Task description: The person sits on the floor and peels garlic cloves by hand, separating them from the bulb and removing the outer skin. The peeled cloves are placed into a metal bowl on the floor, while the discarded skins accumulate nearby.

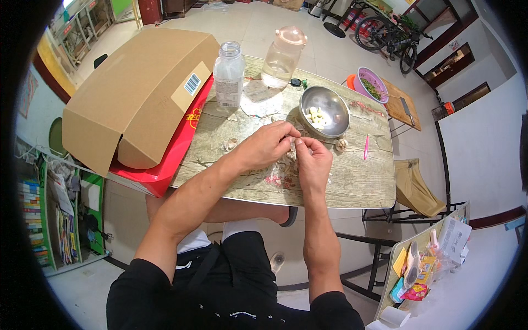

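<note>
The worktop [357, 181] looks like glossy wood-grain laminate; the bowl [324, 111] is shiny metal, the bottle [229, 74] clear plastic, the box [137, 93] matt cardboard.

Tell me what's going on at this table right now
A seated person has both hands together over a wood-patterned table, the left hand and right hand pinching something small between the fingertips, apparently a garlic clove being peeled. Just beyond them a steel bowl holds a few pale peeled cloves, and a garlic bulb lies beside it. A pink tool lies to the right. A plastic bottle, a clear jug and a cardboard box sit further back.
</note>
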The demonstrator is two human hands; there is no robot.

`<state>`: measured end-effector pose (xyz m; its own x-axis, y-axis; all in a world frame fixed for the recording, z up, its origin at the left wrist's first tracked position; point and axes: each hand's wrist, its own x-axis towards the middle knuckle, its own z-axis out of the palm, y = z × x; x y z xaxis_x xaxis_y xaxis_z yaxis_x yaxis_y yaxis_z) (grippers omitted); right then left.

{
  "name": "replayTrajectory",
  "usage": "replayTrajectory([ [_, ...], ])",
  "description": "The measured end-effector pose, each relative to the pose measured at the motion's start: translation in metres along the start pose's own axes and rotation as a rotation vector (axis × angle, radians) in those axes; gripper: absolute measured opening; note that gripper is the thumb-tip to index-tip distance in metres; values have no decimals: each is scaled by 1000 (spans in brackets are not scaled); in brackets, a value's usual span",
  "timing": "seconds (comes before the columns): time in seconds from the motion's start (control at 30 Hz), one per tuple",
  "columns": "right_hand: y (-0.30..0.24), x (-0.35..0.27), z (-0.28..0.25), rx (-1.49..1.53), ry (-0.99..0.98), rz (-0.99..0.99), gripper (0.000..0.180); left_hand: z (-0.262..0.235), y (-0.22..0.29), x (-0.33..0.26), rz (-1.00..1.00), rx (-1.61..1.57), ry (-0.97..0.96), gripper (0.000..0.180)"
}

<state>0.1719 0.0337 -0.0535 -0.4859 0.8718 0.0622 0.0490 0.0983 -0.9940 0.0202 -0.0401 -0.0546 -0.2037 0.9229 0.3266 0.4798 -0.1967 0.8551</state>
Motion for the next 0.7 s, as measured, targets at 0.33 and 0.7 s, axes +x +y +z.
replayTrajectory([
  [0.33,10,4,2,-80,-63,-157,19,-6,-7,3,89,1,14,28],
  [0.7,5,2,1,-402,-46,-387,14,-8,-11,3,129,53,-38,29],
])
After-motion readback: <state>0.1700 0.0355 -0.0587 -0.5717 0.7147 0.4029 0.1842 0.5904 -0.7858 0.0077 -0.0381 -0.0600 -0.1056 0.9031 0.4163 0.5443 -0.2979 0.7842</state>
